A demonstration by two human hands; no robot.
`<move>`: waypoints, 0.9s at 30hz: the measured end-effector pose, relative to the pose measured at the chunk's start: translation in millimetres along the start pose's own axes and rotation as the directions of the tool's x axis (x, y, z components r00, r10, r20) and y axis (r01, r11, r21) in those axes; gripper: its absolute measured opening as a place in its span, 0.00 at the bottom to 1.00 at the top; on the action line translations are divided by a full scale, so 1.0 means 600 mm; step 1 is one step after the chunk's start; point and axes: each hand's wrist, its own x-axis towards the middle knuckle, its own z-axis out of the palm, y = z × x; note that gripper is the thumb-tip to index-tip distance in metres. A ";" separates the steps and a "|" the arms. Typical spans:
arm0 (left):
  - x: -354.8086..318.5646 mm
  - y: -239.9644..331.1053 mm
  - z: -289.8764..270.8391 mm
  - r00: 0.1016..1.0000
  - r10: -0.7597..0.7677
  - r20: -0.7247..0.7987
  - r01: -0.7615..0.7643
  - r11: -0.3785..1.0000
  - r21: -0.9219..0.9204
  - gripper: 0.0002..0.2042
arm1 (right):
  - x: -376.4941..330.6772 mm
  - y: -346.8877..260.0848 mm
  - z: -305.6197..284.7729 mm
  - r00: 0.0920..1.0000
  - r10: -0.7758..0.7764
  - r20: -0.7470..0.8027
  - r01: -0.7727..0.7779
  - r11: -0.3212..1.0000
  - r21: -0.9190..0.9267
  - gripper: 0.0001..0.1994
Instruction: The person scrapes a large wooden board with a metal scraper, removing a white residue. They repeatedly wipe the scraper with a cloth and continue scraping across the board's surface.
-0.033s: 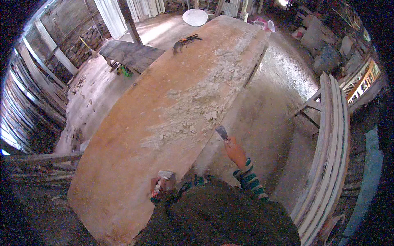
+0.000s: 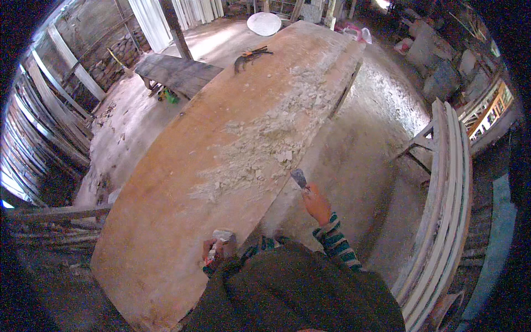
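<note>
My right hand [image 2: 317, 206], in a striped sleeve, is closed around the handle of a scraper [image 2: 298, 178]. The scraper's flat dark blade points up and left, at the right edge of a large brown wooden board [image 2: 166, 182]. Low on the board, my left hand [image 2: 212, 250] grips a white-crusted tool [image 2: 222, 236] with a bit of red by the fingers; its exact kind is unclear. Crumbled pale flakes [image 2: 260, 146] cover the board's middle and run up toward its far right. Some dark thin pieces [image 2: 252, 57] lie in a small bundle near the far end.
A dark wooden bench [image 2: 177, 73] stands beyond the board's left side. Long pale planks [image 2: 442, 216] are stacked on a stand at the right. Wood strips [image 2: 47, 133] lean along the left wall. A white round disc [image 2: 264, 24] sits behind the board.
</note>
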 end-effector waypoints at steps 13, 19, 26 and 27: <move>0.012 0.009 0.035 0.972 -0.226 -0.070 0.217 0.969 -0.121 0.12 | 0.090 -0.006 0.009 0.967 -0.252 -0.035 0.251 0.967 -0.044 0.14; 0.017 -0.008 0.025 0.993 0.066 -0.097 -0.053 0.989 0.135 0.12 | 0.081 0.019 0.042 0.990 -0.119 -0.070 0.116 0.992 -0.048 0.12; 0.008 0.005 0.037 0.994 0.010 -0.107 -0.011 1.000 -0.008 0.12 | 0.083 0.007 0.005 0.999 -0.031 -0.010 0.032 0.998 0.061 0.14; 0.013 0.008 0.039 0.995 0.021 -0.095 -0.022 1.000 -0.008 0.12 | 0.080 0.002 -0.031 0.999 -0.002 0.044 -0.002 0.996 0.085 0.14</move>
